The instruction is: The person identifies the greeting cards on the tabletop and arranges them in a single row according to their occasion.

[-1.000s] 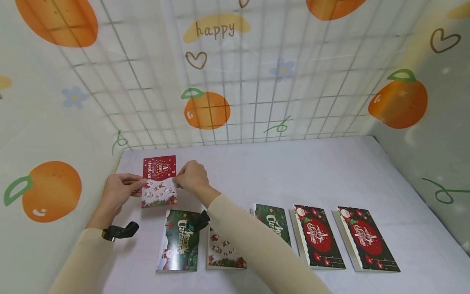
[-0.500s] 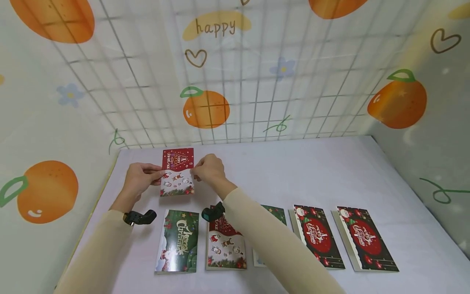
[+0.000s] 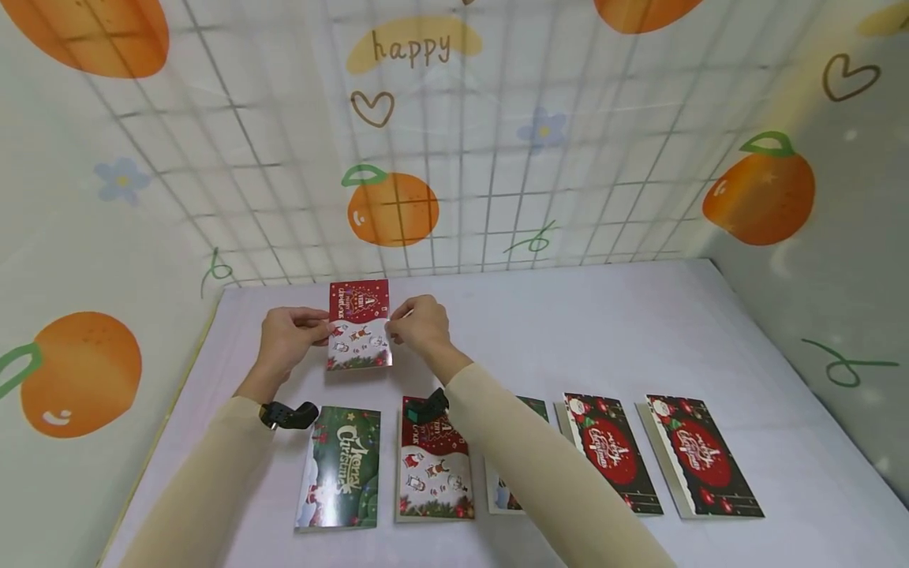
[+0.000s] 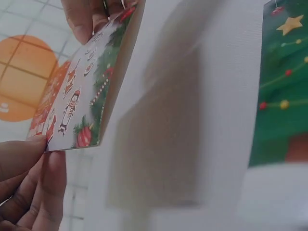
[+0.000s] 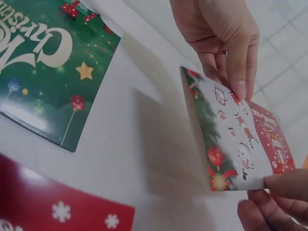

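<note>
A red and white Christmas card (image 3: 359, 325) is held up off the table between both hands, near the back left. My left hand (image 3: 287, 339) pinches its left edge, thumb on the printed face and fingers behind. On the opposite edge, my right hand (image 3: 424, 325) pinches the card the same way. In the left wrist view the card (image 4: 82, 96) hangs tilted above the table and casts a shadow. The right wrist view shows the card (image 5: 231, 130) with both hands at its edges.
A row of cards lies along the front: a green card (image 3: 341, 469), a red and white card (image 3: 435, 477), a green card (image 3: 500, 493) partly behind the right sleeve, and two dark red-circled cards (image 3: 614, 450). A printed curtain (image 3: 469, 158) over a grid stands behind.
Both hands have carried the red and white card to the right and slightly toward the back of the table. The cards in the front row stay in place.
</note>
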Demonstrator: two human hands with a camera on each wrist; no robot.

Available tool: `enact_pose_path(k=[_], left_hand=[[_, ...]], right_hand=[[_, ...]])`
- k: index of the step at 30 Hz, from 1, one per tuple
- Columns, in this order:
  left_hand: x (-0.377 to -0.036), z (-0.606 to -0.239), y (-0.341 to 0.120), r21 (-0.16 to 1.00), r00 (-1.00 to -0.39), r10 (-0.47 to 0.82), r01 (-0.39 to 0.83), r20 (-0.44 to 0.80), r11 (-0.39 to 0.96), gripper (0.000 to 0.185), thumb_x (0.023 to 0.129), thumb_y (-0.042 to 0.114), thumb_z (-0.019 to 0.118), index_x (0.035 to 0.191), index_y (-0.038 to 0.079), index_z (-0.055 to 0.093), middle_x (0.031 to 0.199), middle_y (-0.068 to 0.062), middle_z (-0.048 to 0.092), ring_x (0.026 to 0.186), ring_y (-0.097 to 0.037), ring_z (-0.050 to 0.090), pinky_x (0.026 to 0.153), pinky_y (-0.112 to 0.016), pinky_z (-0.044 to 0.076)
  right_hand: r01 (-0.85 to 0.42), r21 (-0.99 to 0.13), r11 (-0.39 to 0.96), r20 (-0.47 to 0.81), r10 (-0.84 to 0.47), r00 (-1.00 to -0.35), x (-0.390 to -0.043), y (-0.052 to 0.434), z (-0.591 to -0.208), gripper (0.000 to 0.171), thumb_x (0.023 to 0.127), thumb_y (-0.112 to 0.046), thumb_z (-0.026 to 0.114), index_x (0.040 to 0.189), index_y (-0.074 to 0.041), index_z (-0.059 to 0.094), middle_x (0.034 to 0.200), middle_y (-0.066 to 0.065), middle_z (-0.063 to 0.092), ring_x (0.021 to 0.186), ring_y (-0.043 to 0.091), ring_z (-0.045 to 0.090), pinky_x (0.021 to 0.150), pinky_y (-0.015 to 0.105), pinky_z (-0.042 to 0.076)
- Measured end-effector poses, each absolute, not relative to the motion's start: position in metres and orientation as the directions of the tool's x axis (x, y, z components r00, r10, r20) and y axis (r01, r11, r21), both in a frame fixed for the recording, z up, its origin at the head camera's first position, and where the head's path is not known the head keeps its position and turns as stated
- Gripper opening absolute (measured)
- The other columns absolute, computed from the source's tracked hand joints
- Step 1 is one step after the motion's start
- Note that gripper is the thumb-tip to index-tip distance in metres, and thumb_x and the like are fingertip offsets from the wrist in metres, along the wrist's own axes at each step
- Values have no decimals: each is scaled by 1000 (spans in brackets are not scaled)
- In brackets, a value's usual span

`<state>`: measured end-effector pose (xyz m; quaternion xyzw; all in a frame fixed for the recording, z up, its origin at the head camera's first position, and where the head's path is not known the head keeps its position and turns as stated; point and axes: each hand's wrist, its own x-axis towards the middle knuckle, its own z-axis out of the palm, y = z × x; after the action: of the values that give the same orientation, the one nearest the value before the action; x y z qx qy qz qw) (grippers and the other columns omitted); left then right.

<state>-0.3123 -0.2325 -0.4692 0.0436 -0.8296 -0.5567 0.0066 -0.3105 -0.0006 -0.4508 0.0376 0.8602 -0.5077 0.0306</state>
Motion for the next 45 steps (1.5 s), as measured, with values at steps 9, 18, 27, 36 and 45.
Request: enact_pose_path(k=[9, 18, 27, 36, 45], left_hand=[[-317, -477, -225, 928, -997, -73, -36, -10, 371, 28, 96, 3, 76, 122, -7, 73, 112, -23, 75, 92, -23, 75, 81, -39, 64], [-323, -489, -226, 906, -1000, 15, 15, 9, 423, 26, 94, 5, 80, 117, -5, 76, 111, -21, 76, 90, -21, 76, 86, -43, 63], [-328, -497, -231, 883, -996, 92, 51, 9, 466, 25, 93, 5, 80, 117, -2, 78, 118, -19, 75, 104, -28, 73, 79, -27, 61], [-333, -503, -229, 816, -991, 126, 115, 52, 567, 21, 89, 5, 84, 110, 0, 81, 100, -14, 78, 84, -21, 67, 70, -27, 52], [-335, -513, -231, 804, -989, 142, 113, 36, 583, 22, 90, 8, 83, 112, 3, 81, 104, -13, 78, 90, -25, 68, 77, -34, 53]], right_hand=[[97, -881, 463, -75, 65, -995, -316, 3, -462, 7, 89, -6, 82, 88, -2, 76, 78, 10, 77, 78, 30, 79, 63, 27, 53], [121, -856, 503, -91, 86, -992, -318, 6, -472, 8, 90, -8, 84, 86, -5, 77, 76, 6, 76, 74, 23, 77, 63, 27, 54], [119, -858, 499, -98, 68, -993, -318, 8, -479, 9, 88, -6, 85, 85, -4, 77, 77, 6, 74, 75, 23, 77, 64, 26, 56], [116, -807, 580, -109, 48, -993, -322, 8, -485, 13, 89, -10, 86, 80, -7, 77, 72, 2, 73, 66, 14, 68, 58, 23, 48], [108, -769, 630, -107, 39, -993, -325, 5, -489, 16, 88, -12, 86, 76, -9, 77, 70, 0, 71, 68, 15, 64, 59, 26, 47]])
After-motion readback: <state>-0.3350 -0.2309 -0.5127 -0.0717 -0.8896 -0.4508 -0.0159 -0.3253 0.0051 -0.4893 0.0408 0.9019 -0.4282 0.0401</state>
